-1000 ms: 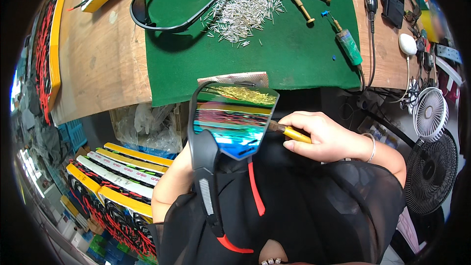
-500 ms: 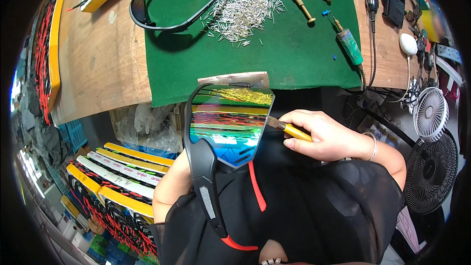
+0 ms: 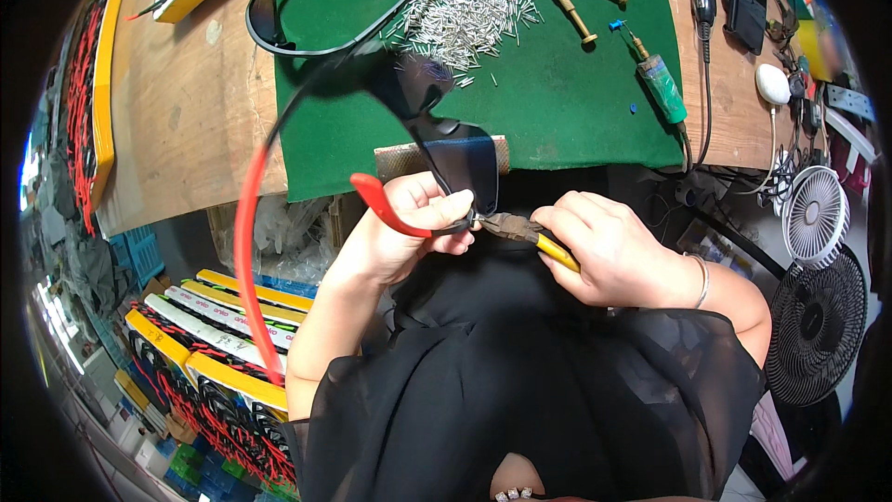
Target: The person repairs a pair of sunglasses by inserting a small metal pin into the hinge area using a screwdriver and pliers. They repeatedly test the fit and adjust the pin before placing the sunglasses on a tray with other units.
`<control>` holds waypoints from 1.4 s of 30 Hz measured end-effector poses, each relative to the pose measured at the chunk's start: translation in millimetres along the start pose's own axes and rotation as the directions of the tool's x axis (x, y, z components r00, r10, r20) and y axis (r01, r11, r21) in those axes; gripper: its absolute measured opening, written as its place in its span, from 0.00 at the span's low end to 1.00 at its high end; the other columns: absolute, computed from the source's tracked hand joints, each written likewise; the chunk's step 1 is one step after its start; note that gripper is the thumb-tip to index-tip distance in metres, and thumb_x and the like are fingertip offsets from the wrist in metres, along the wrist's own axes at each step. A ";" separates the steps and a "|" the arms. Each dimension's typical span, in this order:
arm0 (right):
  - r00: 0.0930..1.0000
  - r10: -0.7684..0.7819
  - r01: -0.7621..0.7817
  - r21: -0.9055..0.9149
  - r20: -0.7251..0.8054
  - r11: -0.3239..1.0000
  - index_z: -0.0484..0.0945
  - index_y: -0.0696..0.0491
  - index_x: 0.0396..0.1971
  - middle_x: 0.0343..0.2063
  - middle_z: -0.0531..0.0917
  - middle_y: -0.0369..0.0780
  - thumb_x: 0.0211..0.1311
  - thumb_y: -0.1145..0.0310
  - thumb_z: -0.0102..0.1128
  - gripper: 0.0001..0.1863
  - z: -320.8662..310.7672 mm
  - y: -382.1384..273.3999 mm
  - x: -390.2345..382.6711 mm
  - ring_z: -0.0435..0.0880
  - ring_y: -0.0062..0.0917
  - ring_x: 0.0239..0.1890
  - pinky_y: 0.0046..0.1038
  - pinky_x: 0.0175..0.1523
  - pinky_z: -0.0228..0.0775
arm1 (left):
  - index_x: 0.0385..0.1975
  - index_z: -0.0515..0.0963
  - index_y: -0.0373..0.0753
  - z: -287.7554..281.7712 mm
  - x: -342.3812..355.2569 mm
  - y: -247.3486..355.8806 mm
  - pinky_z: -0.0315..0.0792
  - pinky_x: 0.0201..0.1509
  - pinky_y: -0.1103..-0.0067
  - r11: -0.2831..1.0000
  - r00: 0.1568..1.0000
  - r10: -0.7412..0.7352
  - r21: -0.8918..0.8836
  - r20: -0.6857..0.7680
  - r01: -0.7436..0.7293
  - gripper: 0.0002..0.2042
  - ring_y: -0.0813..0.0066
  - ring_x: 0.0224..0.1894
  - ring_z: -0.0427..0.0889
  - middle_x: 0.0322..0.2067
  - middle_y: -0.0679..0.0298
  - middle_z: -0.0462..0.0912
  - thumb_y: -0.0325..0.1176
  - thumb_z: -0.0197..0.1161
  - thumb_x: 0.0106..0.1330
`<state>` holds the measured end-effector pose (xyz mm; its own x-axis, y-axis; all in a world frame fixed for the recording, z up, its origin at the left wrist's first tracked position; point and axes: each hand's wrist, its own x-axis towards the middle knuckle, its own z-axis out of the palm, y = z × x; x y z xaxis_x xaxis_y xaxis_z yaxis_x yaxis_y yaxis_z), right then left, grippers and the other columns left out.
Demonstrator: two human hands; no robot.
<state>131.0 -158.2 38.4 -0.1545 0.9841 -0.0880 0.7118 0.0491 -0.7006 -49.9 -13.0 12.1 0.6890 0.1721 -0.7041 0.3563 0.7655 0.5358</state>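
My left hand (image 3: 401, 228) pinches a pair of sunglasses (image 3: 472, 167) near a hinge, in front of the table's near edge. The dark lens tilts up and away from me, and the red-tipped temples spread to the left; the far part is blurred. My right hand (image 3: 613, 251) grips yellow-handled pliers (image 3: 514, 226). Their jaws meet the frame right beside my left fingertips, at a tiny metallic bit. Whether the jaws are closed on that bit is too small to tell.
On the green mat (image 3: 585, 112) lie a heap of small silver pins (image 3: 478, 5), another pair of sunglasses (image 3: 325, 51), blue-handled tools (image 3: 569, 14) and a green corded screwdriver (image 3: 662, 91). Boxes of red-tipped frames (image 3: 223, 390) stand at lower left, fans (image 3: 808, 325) at right.
The sunglasses have been turned over, from the mirrored lens front to the dark inner side. My left hand has come into view at the hinge, and the pliers' jaws have moved left onto it.
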 end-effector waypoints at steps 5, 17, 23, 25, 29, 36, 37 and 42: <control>1.000 0.028 -0.027 0.087 -0.011 0.996 0.69 0.59 0.37 0.26 0.72 0.44 0.46 0.70 0.58 0.16 -1.6 2.5 0.1 0.74 0.35 0.30 0.30 0.36 0.68 | 0.34 0.72 0.33 12.9 -5.4 -1.0 0.68 0.29 0.87 0.934 0.956 0.268 0.275 -0.120 -0.227 0.08 0.85 0.25 0.72 0.24 0.68 0.75 0.31 0.57 0.59; 0.840 0.218 -0.501 0.553 0.497 0.666 0.72 0.59 0.35 0.27 0.76 0.45 0.53 0.65 0.54 0.14 -20.2 6.7 9.1 0.75 0.28 0.30 0.26 0.38 0.67 | 0.41 0.69 0.33 -15.6 3.9 -33.4 0.70 0.45 0.81 0.784 0.865 0.492 0.379 0.103 -0.491 0.19 0.80 0.38 0.75 0.36 0.62 0.77 0.25 0.64 0.49; 0.956 0.171 -0.249 0.358 0.237 0.900 0.71 0.59 0.35 0.26 0.74 0.45 0.47 0.69 0.55 0.14 -6.4 2.8 -0.2 0.75 0.35 0.29 0.29 0.36 0.68 | 0.35 0.72 0.33 6.0 -4.6 -2.2 0.69 0.30 0.85 0.879 0.958 0.270 0.431 -0.097 -0.204 0.10 0.81 0.26 0.74 0.26 0.67 0.76 0.32 0.59 0.58; 0.999 0.036 -0.037 0.029 0.029 0.999 0.69 0.59 0.35 0.24 0.72 0.45 0.44 0.71 0.57 0.16 -1.7 0.0 -1.8 0.74 0.36 0.29 0.31 0.35 0.68 | 0.33 0.72 0.32 0.8 -0.1 4.3 0.67 0.26 0.86 0.993 1.000 0.029 0.111 0.007 -0.030 0.12 0.84 0.22 0.72 0.23 0.67 0.74 0.36 0.60 0.58; 1.000 0.031 -0.031 -0.007 0.007 1.000 0.70 0.59 0.35 0.24 0.72 0.46 0.45 0.70 0.57 0.16 -2.3 0.2 -2.3 0.75 0.36 0.31 0.31 0.36 0.68 | 0.36 0.72 0.31 8.4 -2.1 2.2 0.68 0.27 0.86 0.963 0.981 0.190 0.200 -0.036 -0.179 0.13 0.83 0.23 0.72 0.26 0.67 0.75 0.36 0.59 0.58; 0.879 0.209 -0.411 0.460 0.428 0.787 0.70 0.60 0.35 0.24 0.75 0.45 0.51 0.64 0.55 0.16 -19.8 2.1 7.4 0.75 0.35 0.26 0.30 0.33 0.67 | 0.37 0.74 0.38 9.9 -20.8 -7.2 0.67 0.45 0.82 0.982 0.985 0.142 -0.108 -0.098 -0.152 0.08 0.79 0.40 0.73 0.36 0.67 0.76 0.32 0.57 0.60; 0.870 0.219 -0.434 0.475 0.441 0.765 0.70 0.60 0.35 0.23 0.75 0.46 0.51 0.64 0.55 0.15 -20.0 2.6 8.4 0.75 0.34 0.26 0.30 0.33 0.67 | 0.38 0.75 0.38 10.8 -20.4 -6.6 0.68 0.44 0.82 0.983 0.986 0.128 -0.121 -0.109 -0.141 0.08 0.78 0.39 0.74 0.36 0.66 0.77 0.32 0.57 0.60; 0.811 0.240 -0.513 0.453 0.533 0.729 0.71 0.60 0.35 0.24 0.76 0.46 0.53 0.64 0.53 0.15 -25.8 0.9 13.5 0.76 0.31 0.26 0.28 0.33 0.67 | 0.34 0.76 0.39 2.1 -15.4 -13.4 0.70 0.43 0.81 0.889 0.986 0.166 -0.436 0.019 -0.141 0.07 0.76 0.38 0.77 0.32 0.64 0.79 0.31 0.60 0.57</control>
<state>147.2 -140.4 54.8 -0.3200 0.7193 -0.6167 0.2883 -0.5461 -0.7865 -64.0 -27.2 16.8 0.7506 0.2849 -0.5962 -0.0561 0.9265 0.3722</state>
